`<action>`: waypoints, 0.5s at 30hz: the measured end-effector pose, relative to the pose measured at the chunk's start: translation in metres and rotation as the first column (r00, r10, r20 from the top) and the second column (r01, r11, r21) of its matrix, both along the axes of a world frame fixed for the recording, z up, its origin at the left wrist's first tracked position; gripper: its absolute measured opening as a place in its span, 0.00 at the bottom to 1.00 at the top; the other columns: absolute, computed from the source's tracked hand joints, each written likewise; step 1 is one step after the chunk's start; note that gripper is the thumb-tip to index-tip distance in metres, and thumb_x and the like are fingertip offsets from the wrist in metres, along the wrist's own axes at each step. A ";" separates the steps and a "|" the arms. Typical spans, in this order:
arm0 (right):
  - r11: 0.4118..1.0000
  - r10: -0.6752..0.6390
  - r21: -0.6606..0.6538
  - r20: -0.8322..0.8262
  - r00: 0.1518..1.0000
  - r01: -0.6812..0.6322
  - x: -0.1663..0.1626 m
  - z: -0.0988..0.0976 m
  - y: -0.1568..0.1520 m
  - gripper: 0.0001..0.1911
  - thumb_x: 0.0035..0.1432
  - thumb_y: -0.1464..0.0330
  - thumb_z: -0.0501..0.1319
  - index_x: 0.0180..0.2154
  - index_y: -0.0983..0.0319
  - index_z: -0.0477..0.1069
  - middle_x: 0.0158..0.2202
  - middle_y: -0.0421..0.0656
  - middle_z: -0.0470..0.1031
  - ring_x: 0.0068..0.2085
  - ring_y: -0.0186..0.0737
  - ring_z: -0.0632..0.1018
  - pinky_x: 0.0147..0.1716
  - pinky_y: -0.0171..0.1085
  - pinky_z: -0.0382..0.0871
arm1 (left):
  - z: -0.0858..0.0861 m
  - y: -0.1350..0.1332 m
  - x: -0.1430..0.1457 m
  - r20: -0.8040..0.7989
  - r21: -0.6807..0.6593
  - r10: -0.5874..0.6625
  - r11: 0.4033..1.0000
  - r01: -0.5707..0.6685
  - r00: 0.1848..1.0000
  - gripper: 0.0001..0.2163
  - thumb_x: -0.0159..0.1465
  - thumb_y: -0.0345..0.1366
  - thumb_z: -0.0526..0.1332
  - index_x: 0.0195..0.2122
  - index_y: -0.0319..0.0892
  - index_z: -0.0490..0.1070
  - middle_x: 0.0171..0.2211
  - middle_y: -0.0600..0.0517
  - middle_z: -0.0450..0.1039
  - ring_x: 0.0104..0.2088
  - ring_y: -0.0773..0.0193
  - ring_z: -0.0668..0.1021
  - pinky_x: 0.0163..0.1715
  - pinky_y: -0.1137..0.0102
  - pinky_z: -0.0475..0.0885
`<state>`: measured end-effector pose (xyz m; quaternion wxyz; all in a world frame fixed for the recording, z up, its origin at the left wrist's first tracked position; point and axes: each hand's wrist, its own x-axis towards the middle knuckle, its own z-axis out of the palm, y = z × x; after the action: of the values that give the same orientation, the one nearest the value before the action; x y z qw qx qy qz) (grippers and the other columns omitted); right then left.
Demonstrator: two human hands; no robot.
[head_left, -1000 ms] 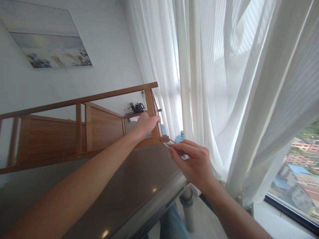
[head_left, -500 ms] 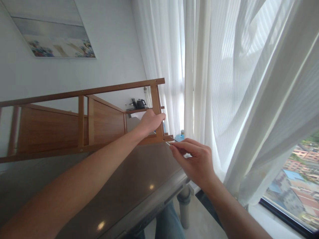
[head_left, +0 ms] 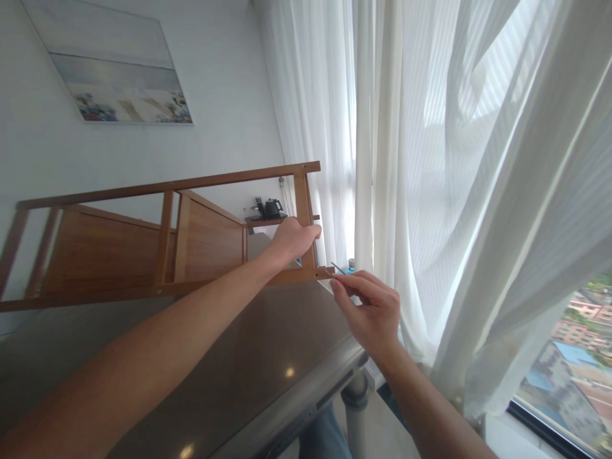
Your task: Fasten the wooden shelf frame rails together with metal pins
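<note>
A reddish-brown wooden frame (head_left: 239, 175), with long rails, crosspieces and inner panels, lies on its side on the table (head_left: 282, 331). My left hand (head_left: 294, 241) is closed around the end crosspiece (head_left: 301, 197) near the frame's right end. Beside the lower right corner, my right hand (head_left: 370, 312) pinches a thin metal rod (head_left: 338, 268) that looks like a hex key between thumb and fingers. Its tip is close to the end of the lower rail (head_left: 239, 278); whether it sits in a hole is too small to tell.
White curtains (head_left: 387, 159) hang close on the right, before a window. A black kettle (head_left: 273, 208) stands on a surface behind the frame. A picture (head_left: 119, 70) hangs on the wall. Below the table edge, a grey table leg (head_left: 356, 408) shows near my knee.
The view has shifted slightly, so the frame appears a little lower and further right. My left hand keeps its hold, and the rod in my right fingers has turned to another angle.
</note>
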<state>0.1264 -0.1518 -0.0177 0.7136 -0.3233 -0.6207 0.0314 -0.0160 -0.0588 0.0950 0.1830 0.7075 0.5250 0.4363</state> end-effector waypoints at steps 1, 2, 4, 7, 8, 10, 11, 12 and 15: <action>1.000 -0.004 0.006 0.021 1.000 0.004 0.000 0.000 -0.002 0.05 0.61 0.71 0.67 0.38 0.59 0.82 0.31 0.42 0.81 0.29 0.35 0.79 0.29 0.35 0.75 | 0.000 0.000 0.000 0.003 0.000 0.001 1.000 -0.001 1.000 0.14 0.51 0.40 0.62 0.16 0.45 0.57 0.15 0.56 0.56 0.19 0.66 0.60 0.23 0.66 0.53; 1.000 -0.012 0.016 0.047 0.999 0.011 0.000 0.001 -0.005 0.05 0.61 0.72 0.66 0.38 0.59 0.82 0.31 0.41 0.80 0.28 0.35 0.78 0.29 0.35 0.74 | 0.000 0.000 0.000 0.007 -0.001 0.002 1.000 -0.002 1.000 0.14 0.51 0.40 0.62 0.16 0.45 0.56 0.15 0.56 0.56 0.19 0.66 0.60 0.23 0.66 0.53; 0.999 -0.033 0.039 0.105 0.994 0.029 0.001 0.004 -0.011 0.05 0.62 0.72 0.65 0.38 0.60 0.81 0.29 0.40 0.79 0.27 0.34 0.77 0.28 0.35 0.74 | 0.000 0.000 0.000 0.015 -0.007 0.005 1.000 -0.005 1.000 0.15 0.51 0.40 0.63 0.16 0.45 0.56 0.15 0.56 0.55 0.20 0.66 0.60 0.23 0.66 0.53; 0.998 -0.059 0.047 0.184 0.981 0.051 0.003 0.011 -0.018 0.06 0.63 0.72 0.64 0.38 0.60 0.81 0.28 0.40 0.77 0.27 0.33 0.77 0.28 0.34 0.73 | -0.001 0.000 0.002 0.024 -0.014 0.003 1.000 -0.003 1.000 0.16 0.51 0.40 0.63 0.15 0.45 0.55 0.15 0.56 0.54 0.20 0.66 0.59 0.24 0.66 0.53; 0.997 -0.064 0.042 0.207 0.976 0.057 0.003 0.013 -0.020 0.06 0.63 0.71 0.64 0.38 0.60 0.81 0.28 0.40 0.77 0.27 0.33 0.77 0.28 0.34 0.73 | -0.001 -0.001 0.002 0.027 -0.014 0.000 1.000 0.001 1.000 0.16 0.51 0.39 0.63 0.15 0.45 0.55 0.15 0.56 0.54 0.20 0.66 0.59 0.24 0.66 0.53; 0.997 -0.082 0.030 0.248 0.965 0.077 0.003 0.018 -0.022 0.06 0.64 0.71 0.64 0.37 0.60 0.80 0.28 0.39 0.76 0.26 0.32 0.76 0.28 0.33 0.72 | -0.001 -0.001 0.003 0.031 -0.012 -0.006 1.000 0.007 0.999 0.16 0.51 0.39 0.63 0.15 0.45 0.54 0.15 0.55 0.54 0.19 0.66 0.59 0.24 0.66 0.53; 0.996 -0.093 0.022 0.267 0.959 0.090 0.003 0.020 -0.023 0.06 0.64 0.71 0.64 0.37 0.60 0.80 0.27 0.39 0.76 0.26 0.32 0.76 0.27 0.33 0.71 | -0.001 -0.001 0.004 0.033 -0.009 -0.009 1.000 0.009 0.999 0.16 0.51 0.39 0.63 0.15 0.45 0.54 0.15 0.55 0.54 0.19 0.66 0.59 0.24 0.66 0.53; 0.995 -0.103 0.015 0.284 0.953 0.103 0.003 0.021 -0.024 0.06 0.64 0.71 0.64 0.36 0.60 0.80 0.27 0.39 0.75 0.26 0.32 0.75 0.27 0.32 0.70 | -0.002 -0.001 0.004 0.035 -0.006 -0.011 1.000 0.011 0.999 0.16 0.51 0.39 0.63 0.15 0.45 0.54 0.14 0.55 0.55 0.19 0.66 0.59 0.23 0.66 0.52; 0.991 -0.124 -0.002 0.315 0.941 0.131 0.003 0.025 -0.026 0.07 0.64 0.71 0.63 0.36 0.61 0.81 0.26 0.39 0.74 0.25 0.31 0.74 0.26 0.32 0.68 | -0.002 -0.003 0.005 0.040 0.004 -0.021 1.000 0.021 0.999 0.18 0.52 0.38 0.63 0.13 0.45 0.53 0.14 0.55 0.54 0.18 0.66 0.59 0.23 0.66 0.51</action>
<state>0.1290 -0.1774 0.0070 0.6025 -0.3718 -0.7037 -0.0598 -0.0109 -0.0618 0.0931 0.1967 0.7044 0.5130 0.4495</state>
